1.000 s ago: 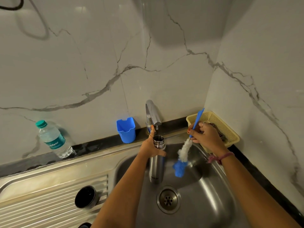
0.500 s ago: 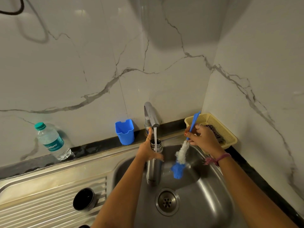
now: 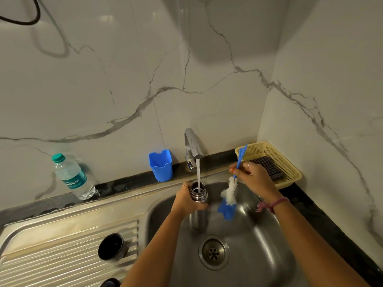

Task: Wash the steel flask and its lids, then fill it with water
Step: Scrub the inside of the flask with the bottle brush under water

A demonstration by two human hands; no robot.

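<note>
Soft, fairly dim indoor light came from above and behind the camera, casting a broad rounded shadow on the marble wall (image 3: 124, 79) high over the tap (image 3: 192, 146). A black cable (image 3: 24, 21) at the upper left threw a blurred grey double of itself onto the tiles. Pale glare patches sat on the glossy tiles near the top, and the sink basin (image 3: 259, 235) carried dull streaked reflections. The wide lens bowed the counter edge and wall corner. Detail was slightly soft throughout, the draining board (image 3: 62, 255) hazy and smeared.
</note>
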